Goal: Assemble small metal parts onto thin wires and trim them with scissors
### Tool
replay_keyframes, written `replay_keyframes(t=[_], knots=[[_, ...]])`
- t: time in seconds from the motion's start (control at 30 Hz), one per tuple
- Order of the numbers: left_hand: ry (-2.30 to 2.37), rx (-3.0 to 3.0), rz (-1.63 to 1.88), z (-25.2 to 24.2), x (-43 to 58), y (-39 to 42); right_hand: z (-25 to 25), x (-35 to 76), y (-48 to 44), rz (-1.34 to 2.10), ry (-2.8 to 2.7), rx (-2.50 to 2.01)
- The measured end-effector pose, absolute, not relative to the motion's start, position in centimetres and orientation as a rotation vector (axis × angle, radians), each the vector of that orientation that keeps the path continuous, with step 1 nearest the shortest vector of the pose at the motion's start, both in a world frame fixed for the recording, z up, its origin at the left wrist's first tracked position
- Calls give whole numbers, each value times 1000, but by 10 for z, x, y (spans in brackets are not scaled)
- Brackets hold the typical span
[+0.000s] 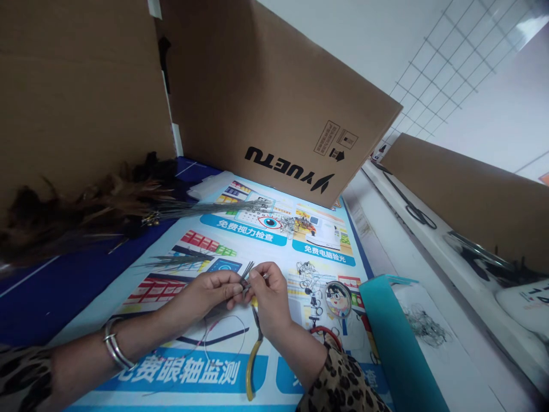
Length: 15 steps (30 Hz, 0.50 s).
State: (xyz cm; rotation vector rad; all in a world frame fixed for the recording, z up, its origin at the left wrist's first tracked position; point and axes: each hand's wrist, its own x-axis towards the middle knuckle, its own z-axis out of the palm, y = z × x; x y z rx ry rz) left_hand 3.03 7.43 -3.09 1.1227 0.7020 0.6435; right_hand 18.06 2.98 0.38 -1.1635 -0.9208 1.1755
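Note:
My left hand (218, 289) and my right hand (271, 292) meet over the printed sheet, fingertips pinched close together. Between them several thin grey stems (247, 270) stick up; the fingers hide their lower ends. Just below my right hand lies a pair of pliers (254, 366) with yellow handles. Under my left wrist a thin wire loop (225, 342) with pinkish parts rests on the sheet. Beyond my left hand is a small bundle of dark thin strips (184, 260).
Brown feathers (94, 200) and a long bundle of grey stems (214, 207) lie at the left and back. Small wire pieces (307, 277), a round tape roll (338, 298) and a red handle (328, 332) are on the right. A teal box (397, 343) and cardboard walls (274, 97) stand around.

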Motion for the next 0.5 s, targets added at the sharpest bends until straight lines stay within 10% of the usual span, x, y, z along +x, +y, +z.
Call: replay_keyframes(t=[0.5], knots=[[717, 1086, 672, -25, 31, 75, 2, 180, 33, 1241, -796, -1058]])
